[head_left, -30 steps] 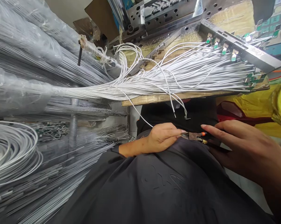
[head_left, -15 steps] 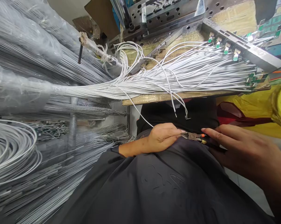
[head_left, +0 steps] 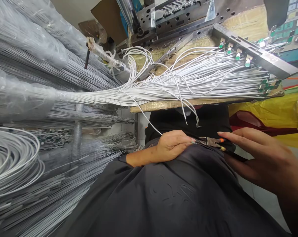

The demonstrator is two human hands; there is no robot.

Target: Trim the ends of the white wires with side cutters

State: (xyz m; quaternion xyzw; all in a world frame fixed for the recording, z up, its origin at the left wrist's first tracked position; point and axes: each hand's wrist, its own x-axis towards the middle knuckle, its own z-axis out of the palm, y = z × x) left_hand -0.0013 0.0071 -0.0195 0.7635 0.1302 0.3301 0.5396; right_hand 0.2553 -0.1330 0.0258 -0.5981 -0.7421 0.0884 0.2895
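Note:
My left hand (head_left: 175,144) is closed, thumb and forefinger pinching a white cable (head_left: 149,121) that runs down to it from the bundle. The cable's tip barely shows past the fingertips. My right hand (head_left: 265,161) is wrapped around a pair of pliers (head_left: 209,141) with orange and yellow marks near the joint. The jaws point left toward my left fingertips, a short gap away. Most of the plier handles are hidden by the hand and in shadow. Above, a large bundle of white cables (head_left: 129,93) spreads over the bench, several ending in green-and-silver connectors (head_left: 248,61).
A metal bar (head_left: 257,49) lies across the cable ends on the wooden bench edge (head_left: 159,107). Wrapped cable bundles (head_left: 20,95) and a coil of white cable (head_left: 13,161) fill the left. Yellow material (head_left: 267,112) hangs at right. Two loose cable ends (head_left: 192,113) dangle over the bench edge.
My right hand and the pliers have moved a little to the right, away from my left fingertips. My left hand keeps its pinch on the cable in nearly the same place.

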